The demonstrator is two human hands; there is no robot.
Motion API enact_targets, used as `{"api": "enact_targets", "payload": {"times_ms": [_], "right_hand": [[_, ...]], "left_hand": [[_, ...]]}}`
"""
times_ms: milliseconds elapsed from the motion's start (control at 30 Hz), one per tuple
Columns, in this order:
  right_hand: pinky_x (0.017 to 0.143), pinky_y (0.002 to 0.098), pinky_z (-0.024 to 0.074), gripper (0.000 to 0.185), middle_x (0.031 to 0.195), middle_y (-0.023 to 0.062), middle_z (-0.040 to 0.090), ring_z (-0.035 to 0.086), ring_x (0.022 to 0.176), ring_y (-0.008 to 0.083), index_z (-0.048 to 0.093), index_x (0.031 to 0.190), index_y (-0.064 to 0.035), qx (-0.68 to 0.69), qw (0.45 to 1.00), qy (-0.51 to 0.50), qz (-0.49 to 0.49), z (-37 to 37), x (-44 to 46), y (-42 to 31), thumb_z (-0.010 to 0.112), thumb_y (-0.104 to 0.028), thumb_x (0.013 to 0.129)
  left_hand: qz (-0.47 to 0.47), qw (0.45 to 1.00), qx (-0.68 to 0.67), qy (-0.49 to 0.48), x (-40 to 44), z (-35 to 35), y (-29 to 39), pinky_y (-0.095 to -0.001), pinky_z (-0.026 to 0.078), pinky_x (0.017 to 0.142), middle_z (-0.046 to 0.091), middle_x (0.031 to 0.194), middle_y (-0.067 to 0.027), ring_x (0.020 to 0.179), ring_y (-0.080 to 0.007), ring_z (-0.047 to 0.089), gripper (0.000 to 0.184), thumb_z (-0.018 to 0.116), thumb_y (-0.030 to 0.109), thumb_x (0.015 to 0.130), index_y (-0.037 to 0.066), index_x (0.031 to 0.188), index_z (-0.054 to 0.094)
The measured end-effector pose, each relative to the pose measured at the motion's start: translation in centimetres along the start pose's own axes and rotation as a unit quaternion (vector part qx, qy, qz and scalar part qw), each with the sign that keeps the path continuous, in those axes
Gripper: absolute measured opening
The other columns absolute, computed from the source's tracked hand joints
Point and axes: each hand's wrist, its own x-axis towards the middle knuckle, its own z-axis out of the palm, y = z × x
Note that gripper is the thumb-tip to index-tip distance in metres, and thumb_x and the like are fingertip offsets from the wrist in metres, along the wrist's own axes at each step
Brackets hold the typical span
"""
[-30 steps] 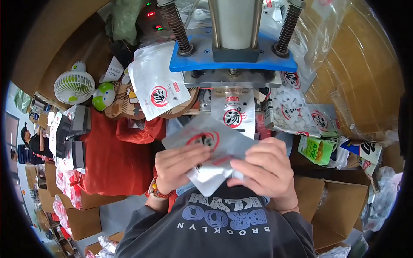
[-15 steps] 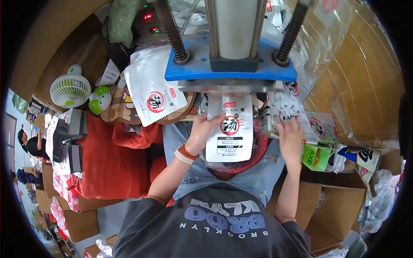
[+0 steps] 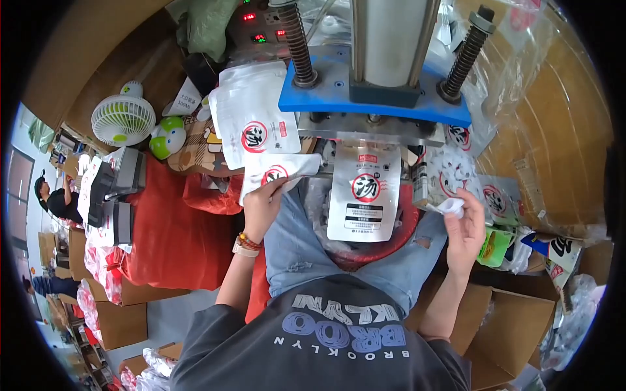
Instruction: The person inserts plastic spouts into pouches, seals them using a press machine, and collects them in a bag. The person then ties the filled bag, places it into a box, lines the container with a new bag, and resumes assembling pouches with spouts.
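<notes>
My left hand (image 3: 263,207) pinches a white printed pouch (image 3: 270,171) by its lower edge, just below a stack of similar pouches (image 3: 244,107). Between the finger and thumb of my right hand (image 3: 465,228) is a small white plastic spout (image 3: 451,206). That hand is beside an open bag of white spouts (image 3: 453,171). Another pouch (image 3: 365,189) hangs from the press (image 3: 375,98), its top edge under the metal bar, over a red basket (image 3: 405,221) between my knees.
A white-green fan (image 3: 122,120) and a red cloth (image 3: 173,241) are at the left. Cardboard boxes (image 3: 508,332) stand at the lower right, near a green AXE packet (image 3: 493,246). A person in black (image 3: 62,199) is at the far left.
My left hand has left the pouch at the press and taken hold of another by the stack. My right hand has come back from the spout bag with a spout.
</notes>
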Motion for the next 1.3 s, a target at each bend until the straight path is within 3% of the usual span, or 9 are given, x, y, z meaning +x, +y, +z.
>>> {"api": "enact_targets", "payload": {"times_ms": [167, 433, 633, 733, 900, 1000, 1133, 1200, 1300], "right_hand": [[0.076, 0.0365, 0.0506, 0.037, 0.096, 0.0111, 0.062, 0.061, 0.085, 0.0265, 0.068, 0.103, -0.0014, -0.269, 0.914, -0.065, -0.297, 5.4, 0.2, -5.6, 0.082, -0.004, 0.069], [0.070, 0.0353, 0.0508, 0.038, 0.085, 0.0034, 0.061, 0.062, 0.079, 0.0233, 0.074, 0.098, -0.0051, -0.166, 0.890, -0.231, -0.356, 5.3, -0.9, -9.6, 0.082, -0.015, 0.063], [0.102, 0.0423, 0.0396, 0.064, 0.131, 0.0146, 0.053, 0.051, 0.118, 0.0343, 0.054, 0.132, -0.0014, -0.273, 0.935, -0.164, -0.157, 4.6, 0.6, -4.1, 0.078, -0.023, 0.077], [0.104, 0.0406, 0.0379, 0.049, 0.129, 0.0177, 0.056, 0.050, 0.121, 0.0339, 0.055, 0.130, -0.0002, -0.301, 0.943, -0.049, -0.134, 1.1, 1.5, -5.2, 0.070, -0.015, 0.086], [0.097, 0.0471, 0.0398, 0.035, 0.117, 0.0202, 0.059, 0.052, 0.110, 0.0400, 0.058, 0.124, -0.0017, -0.619, 0.785, -0.006, -0.017, -2.1, 3.0, 5.8, 0.051, -0.025, 0.100], [0.096, 0.0477, 0.0391, 0.035, 0.116, 0.0206, 0.059, 0.052, 0.109, 0.0404, 0.061, 0.116, -0.0007, -0.577, 0.809, -0.106, 0.037, -2.0, 1.6, 6.0, 0.043, -0.028, 0.102], [0.095, 0.0413, 0.0366, 0.029, 0.101, 0.0149, 0.058, 0.054, 0.094, 0.0347, 0.062, 0.111, -0.0032, -0.454, 0.876, -0.162, -0.014, -3.4, 1.8, 4.7, 0.049, -0.026, 0.100], [0.093, 0.0385, 0.0387, 0.026, 0.101, 0.0126, 0.059, 0.056, 0.092, 0.0293, 0.061, 0.111, -0.0032, -0.431, 0.882, -0.189, 0.002, -4.2, 2.4, 4.3, 0.053, -0.024, 0.098], [0.085, 0.0324, 0.0428, 0.024, 0.102, 0.0081, 0.062, 0.058, 0.089, 0.0184, 0.060, 0.112, -0.0031, -0.342, 0.922, -0.180, 0.024, -4.7, 2.9, 4.6, 0.060, -0.020, 0.095]], "left_hand": [[0.091, 0.991, -0.075, 0.055, -1.2, -3.9, 7.2, -0.0341, 0.056, 0.084, 0.073, 0.100, -0.0109, 0.102, -0.0274, 0.069, 0.039, 0.063, -0.013, 0.067, 0.003, 0.101, 0.073], [0.290, 0.949, -0.113, -0.046, -1.8, -8.4, 13.4, -0.0327, 0.059, 0.078, 0.073, 0.098, -0.0101, 0.094, -0.0254, 0.072, 0.032, 0.070, 0.001, 0.068, 0.003, 0.099, 0.072], [-0.104, 0.884, -0.346, -0.296, -0.9, 1.7, 10.9, -0.0252, 0.053, 0.068, 0.073, 0.084, -0.0016, 0.073, -0.0051, 0.064, 0.019, 0.067, 0.016, 0.092, -0.002, 0.099, 0.073], [-0.253, 0.750, -0.553, -0.260, 1.6, 4.2, 11.7, -0.0292, 0.055, 0.077, 0.070, 0.102, -0.0120, 0.089, -0.0150, 0.068, 0.028, 0.067, 0.011, 0.092, -0.008, 0.112, 0.065], [-0.322, 0.666, -0.629, -0.240, 5.4, 6.2, 10.7, -0.0317, 0.057, 0.078, 0.070, 0.102, -0.0122, 0.088, -0.0190, 0.070, 0.027, 0.069, 0.008, 0.089, -0.006, 0.111, 0.063], [-0.323, 0.708, -0.588, -0.220, 5.2, 6.5, 10.6, -0.0295, 0.052, 0.078, 0.070, 0.101, -0.0072, 0.089, -0.0136, 0.066, 0.028, 0.071, 0.017, 0.089, -0.004, 0.107, 0.066], [-0.127, 0.977, -0.162, -0.047, 7.1, 2.9, 6.4, -0.0434, 0.045, 0.097, 0.059, 0.130, -0.0199, 0.116, -0.0298, 0.060, 0.088, 0.078, 0.051, 0.076, -0.002, 0.138, 0.046], [-0.010, 0.947, 0.310, 0.087, 6.9, 2.1, 3.2, -0.0564, 0.028, 0.110, 0.042, 0.147, -0.0212, 0.135, -0.0340, 0.043, 0.105, 0.079, 0.055, 0.070, 0.001, 0.147, 0.032], [0.059, 0.976, 0.200, -0.063, 3.2, 1.9, -2.4, -0.0531, 0.027, 0.113, 0.040, 0.151, -0.0106, 0.139, -0.0285, 0.039, 0.091, 0.080, 0.043, 0.073, 0.015, 0.149, 0.038]]}}
